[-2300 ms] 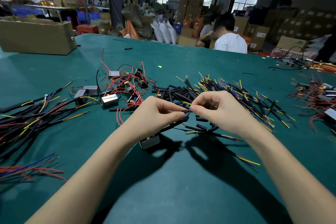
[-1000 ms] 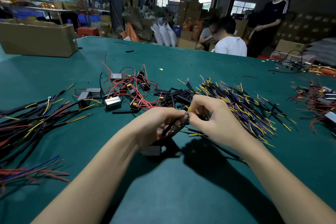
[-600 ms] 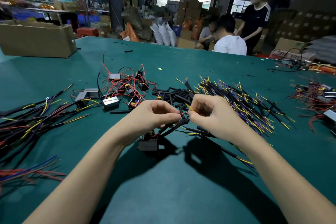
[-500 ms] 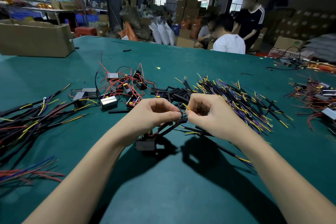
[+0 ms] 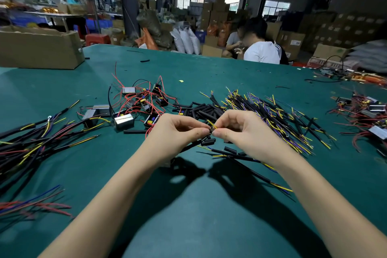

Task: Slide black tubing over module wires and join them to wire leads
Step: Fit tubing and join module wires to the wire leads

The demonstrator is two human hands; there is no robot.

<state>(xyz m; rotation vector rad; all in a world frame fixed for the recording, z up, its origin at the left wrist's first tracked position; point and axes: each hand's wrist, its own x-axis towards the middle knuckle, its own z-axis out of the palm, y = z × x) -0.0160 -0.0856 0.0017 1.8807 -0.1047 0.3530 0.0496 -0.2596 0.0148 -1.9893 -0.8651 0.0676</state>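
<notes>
Green table [image 5: 209,226] lies bare toward its near edge; left hand [image 5: 176,132] and right hand [image 5: 240,130] each pinch the yellow wire [image 5: 212,124].

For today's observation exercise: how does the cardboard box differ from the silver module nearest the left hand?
The cardboard box is brown, far larger, and sits at the table's far left edge; the silver module is metallic, small, wired, and near the left hand. Both are box-shaped and rest on the green table.

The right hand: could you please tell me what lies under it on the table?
Under the right hand, black wire leads with yellow tips and a short tubing piece lie on the green table. Anything beneath the palm is hidden.
</notes>
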